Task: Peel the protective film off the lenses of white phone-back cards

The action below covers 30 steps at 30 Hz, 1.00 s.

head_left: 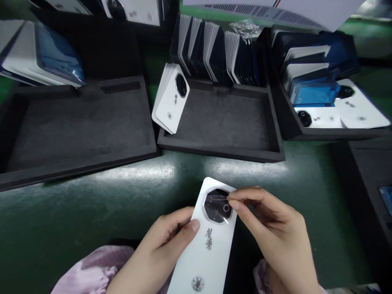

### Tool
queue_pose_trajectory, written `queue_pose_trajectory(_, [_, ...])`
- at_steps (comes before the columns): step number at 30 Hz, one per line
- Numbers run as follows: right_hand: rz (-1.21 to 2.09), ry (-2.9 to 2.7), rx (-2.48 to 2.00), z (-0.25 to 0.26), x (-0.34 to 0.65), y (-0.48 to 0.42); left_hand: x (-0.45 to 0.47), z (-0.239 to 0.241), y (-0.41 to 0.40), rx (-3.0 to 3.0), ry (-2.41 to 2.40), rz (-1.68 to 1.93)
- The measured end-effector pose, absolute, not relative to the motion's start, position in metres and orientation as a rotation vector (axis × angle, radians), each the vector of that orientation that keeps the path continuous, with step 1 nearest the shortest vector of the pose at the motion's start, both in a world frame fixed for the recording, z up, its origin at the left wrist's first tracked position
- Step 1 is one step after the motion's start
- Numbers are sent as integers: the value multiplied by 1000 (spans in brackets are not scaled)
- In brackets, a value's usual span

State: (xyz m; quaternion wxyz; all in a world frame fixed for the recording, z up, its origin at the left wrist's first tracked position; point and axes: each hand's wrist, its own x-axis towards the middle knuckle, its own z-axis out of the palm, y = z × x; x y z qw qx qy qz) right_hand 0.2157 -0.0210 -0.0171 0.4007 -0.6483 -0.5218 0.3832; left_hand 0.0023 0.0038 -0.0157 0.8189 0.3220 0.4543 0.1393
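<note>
A white phone back panel (pixel 203 261) with a black, faceted camera area (pixel 217 206) tilts up in front of me. My left hand (pixel 171 237) grips its left edge, thumb on the face and fingers behind. At the camera area's upper right, my right hand (pixel 269 224) pinches a clear film (pixel 216 198) between thumb and forefinger. The film lies partly over the dark camera area. Dark writing and a round emblem mark the panel; its lower end runs out of the frame.
A black foam tray (pixel 226 118) holds a stack of white panels (pixel 168 102) and rows of upright panels (pixel 211 53). Another black tray (pixel 82 126) lies left. A box (pixel 339 134) at the right contains panels and a blue-filmed piece (pixel 315 94). Crumpled clear plastic (pixel 245 28) lies behind.
</note>
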Motion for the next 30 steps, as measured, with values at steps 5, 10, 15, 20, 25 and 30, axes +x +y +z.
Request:
queue_pose_trajectory(5, [782, -1478, -1693, -19, 211, -22, 4, -14, 5, 739, 962, 314])
queue_pose_trajectory(10, [498, -1498, -1862, -18, 213, -21, 4, -15, 1, 795, 1001, 288])
queue_pose_trajectory(15, [989, -1175, -1752, -20, 214, -24, 4, -14, 0, 800, 1012, 319])
queue_pose_trajectory(20, [1468, -922, -1545, -26, 200, -24, 3, -15, 1, 720, 1028, 398])
queue_pose_trajectory(25, [1539, -1004, -1440, -33, 191, -20, 2, -22, 3, 757, 1037, 566])
queue_pose_trajectory(30, [1238, -1330, -1490, -46, 182, -15, 2, -32, 1, 1299, 1091, 950])
